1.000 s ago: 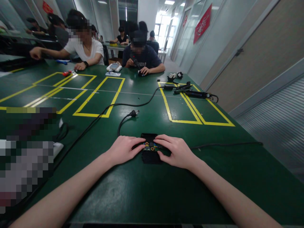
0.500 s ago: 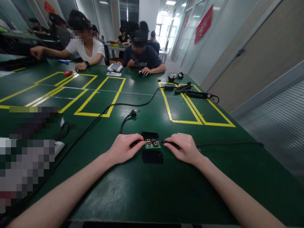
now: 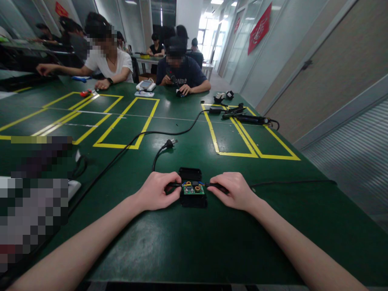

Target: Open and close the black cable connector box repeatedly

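Note:
Between my hands is a small green circuit board [image 3: 194, 189] with copper coils and coloured wires. My left hand [image 3: 160, 190] is closed on the black cable [image 3: 174, 184] at the board's left end. On the other side my right hand [image 3: 233, 190] pinches the black cable [image 3: 209, 184] that leaves the board to the right. One black case half [image 3: 190, 173] lies just beyond the board. The other black case half [image 3: 193, 201] is on the near side, partly covered by the board; whether the board touches it I cannot tell.
A power plug [image 3: 169, 144] on a black cord lies beyond my left hand. Yellow tape outlines [image 3: 238, 154] mark the green table [image 3: 194, 246]. Black devices with cables [image 3: 251, 120] lie at the far right. Two people sit across the table, one holding a dark tool [image 3: 172, 76].
Both hands have brought the board nearer to me, from between the two case halves to over the near one. The far half now shows more fully.

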A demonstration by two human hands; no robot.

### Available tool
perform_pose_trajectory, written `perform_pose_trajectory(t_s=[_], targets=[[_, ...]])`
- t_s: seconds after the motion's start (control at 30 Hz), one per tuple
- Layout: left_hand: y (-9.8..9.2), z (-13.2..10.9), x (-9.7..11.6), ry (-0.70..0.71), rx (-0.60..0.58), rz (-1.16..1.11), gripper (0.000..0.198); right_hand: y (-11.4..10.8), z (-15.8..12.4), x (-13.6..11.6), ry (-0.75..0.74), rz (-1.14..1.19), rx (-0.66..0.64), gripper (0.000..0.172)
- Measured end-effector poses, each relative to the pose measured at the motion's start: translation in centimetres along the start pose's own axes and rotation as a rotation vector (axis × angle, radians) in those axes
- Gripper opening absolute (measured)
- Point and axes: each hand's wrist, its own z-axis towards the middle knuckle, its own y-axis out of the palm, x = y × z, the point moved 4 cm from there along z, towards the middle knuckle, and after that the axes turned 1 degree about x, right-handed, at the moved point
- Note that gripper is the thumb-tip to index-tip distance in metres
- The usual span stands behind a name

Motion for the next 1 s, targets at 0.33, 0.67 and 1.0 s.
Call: perform_pose_trajectory(t_s=[0.33,0.67,1.0], targets=[[0.1,-0.1,1.2,0.078,-0.118,-0.004,0.007,0.6,-0.2,-0.6,-0.013,0.047,-0.107,0.037],[0.5,-0.1,0.9,0.030,-0.183,0.073,0.004,1.4,-0.2,-0.2,0.045,0.045,-0.217,0.040],[0.6,0.0,0.5,-0.035,-0.196,0.073,0.005,1.9,-0.3,0.3,0.150,0.071,-0.339,0.035]])
